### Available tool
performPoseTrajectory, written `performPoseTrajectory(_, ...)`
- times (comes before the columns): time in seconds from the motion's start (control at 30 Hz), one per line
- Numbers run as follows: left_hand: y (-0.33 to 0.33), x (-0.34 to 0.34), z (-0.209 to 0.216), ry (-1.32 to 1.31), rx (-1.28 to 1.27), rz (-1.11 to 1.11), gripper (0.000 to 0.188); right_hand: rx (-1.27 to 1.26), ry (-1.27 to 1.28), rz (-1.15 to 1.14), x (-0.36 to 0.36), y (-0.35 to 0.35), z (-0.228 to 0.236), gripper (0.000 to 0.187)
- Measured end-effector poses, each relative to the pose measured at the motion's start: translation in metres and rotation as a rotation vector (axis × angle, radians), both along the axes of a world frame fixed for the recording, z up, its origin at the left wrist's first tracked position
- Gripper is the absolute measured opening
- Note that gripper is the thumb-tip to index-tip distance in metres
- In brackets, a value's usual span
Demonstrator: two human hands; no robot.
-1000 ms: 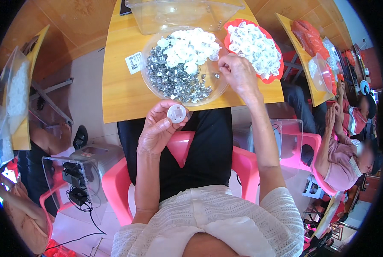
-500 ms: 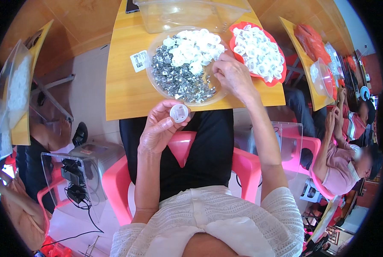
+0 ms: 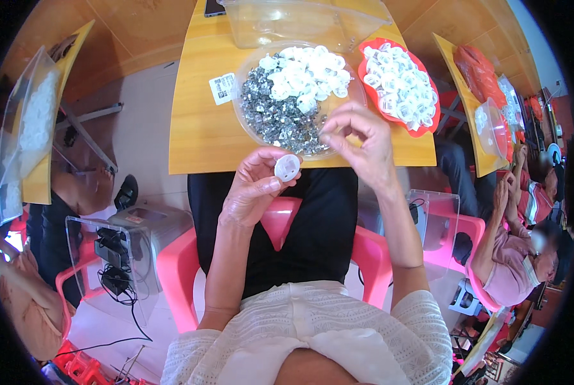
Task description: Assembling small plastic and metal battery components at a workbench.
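Note:
My left hand (image 3: 252, 186) grips a small round white plastic piece (image 3: 287, 167) between thumb and fingers, just off the table's near edge. The piece has a recessed middle and small dark slots. My right hand (image 3: 362, 144) is pinched over the near right rim of a clear round tray (image 3: 359, 96); whatever its fingertips hold is too small to make out. In the tray, many small silvery metal parts (image 3: 271, 115) lie on the left and near side, with a heap of white plastic pieces (image 3: 313, 72) at the back.
A red scalloped dish (image 3: 436, 119) full of white round pieces stands right of the tray. Behind is a clear plastic bin (image 3: 287, 25); a white label (image 3: 222, 88) lies at left. People sit at side tables. A clear box with black adapters (image 3: 110, 250) is at lower left.
My right hand has drawn back from the tray's right side toward me, nearer the left hand. The left hand still holds the white piece, now tilted slightly. The whole view has shifted a little.

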State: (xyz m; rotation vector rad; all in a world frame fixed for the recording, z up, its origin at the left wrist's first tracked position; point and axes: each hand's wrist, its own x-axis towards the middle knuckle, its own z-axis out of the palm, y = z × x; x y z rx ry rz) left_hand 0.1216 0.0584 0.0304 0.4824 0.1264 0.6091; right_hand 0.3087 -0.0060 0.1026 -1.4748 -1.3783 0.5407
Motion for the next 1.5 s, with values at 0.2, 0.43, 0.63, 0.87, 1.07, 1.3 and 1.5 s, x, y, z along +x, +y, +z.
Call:
performPoseTrajectory(0.2,-0.006,0.008,0.01,0.03,0.007,0.089,0.036,0.184,-0.195,0.004,-0.037,-0.017,0.004,0.017)
performPoseTrajectory(0.43,-0.01,0.013,0.008,0.051,0.069,0.085,0.037,0.22,-0.267,-0.086,-0.043,-0.021,-0.006,0.022)
performPoseTrajectory(0.63,-0.014,0.017,0.007,0.032,0.03,0.047,0.037,0.276,-0.303,-0.09,-0.039,-0.023,-0.009,0.021)
performPoseTrajectory(0.87,-0.014,0.015,0.004,0.023,-0.06,0.026,0.039,0.235,-0.345,-0.067,-0.042,-0.026,-0.003,0.021)
performPoseTrajectory(1.07,-0.013,0.015,0.003,0.012,-0.043,0.01,0.039,0.243,-0.239,-0.103,-0.037,-0.027,0.002,0.017)
performPoseTrajectory(1.3,-0.014,0.013,0.002,0.025,-0.046,0.014,0.04,0.253,-0.258,-0.107,-0.036,-0.027,0.001,0.016)
performPoseTrajectory(1.5,-0.016,0.015,0.004,0.067,0.064,0.066,0.041,0.335,-0.432,-0.141,-0.044,-0.026,-0.012,0.019)
